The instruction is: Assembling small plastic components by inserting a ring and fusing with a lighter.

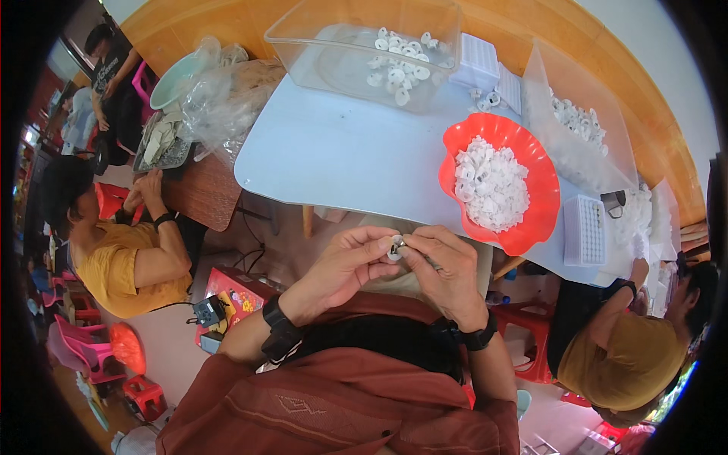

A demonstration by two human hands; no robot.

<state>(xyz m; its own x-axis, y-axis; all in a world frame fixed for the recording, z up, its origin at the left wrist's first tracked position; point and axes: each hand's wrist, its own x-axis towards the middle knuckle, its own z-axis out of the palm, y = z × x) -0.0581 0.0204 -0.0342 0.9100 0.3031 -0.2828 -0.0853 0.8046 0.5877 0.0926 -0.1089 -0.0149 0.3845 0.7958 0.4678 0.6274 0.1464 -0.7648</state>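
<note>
Left hand (353,256): thumb and forefinger pinch one side of the small round piece; the other fingers curl loosely below.
Right hand (449,271): fingertips close on the opposite side of the same piece.
Small round piece (396,248): white, with a dark, shiny middle; held between my two hands in front of my body, off the desk (326,148); finer detail too small to read.
Red bowl (541,171): wavy rim, at the near edge of the desk, right of my hands; heaped with white bits (493,186).
Clear bin (326,72): far side of the desk; white round parts (402,64) gathered toward its right end.
Second bin (542,144): cloudy, behind the bowl to the right; more white parts inside.
White rack (584,235): right of the bowl, grid of holes on top.
Wrists: dark band on each.
Neighbours: person in yellow (129,265) at left, hands together; person in brown (626,364) at right.
</note>
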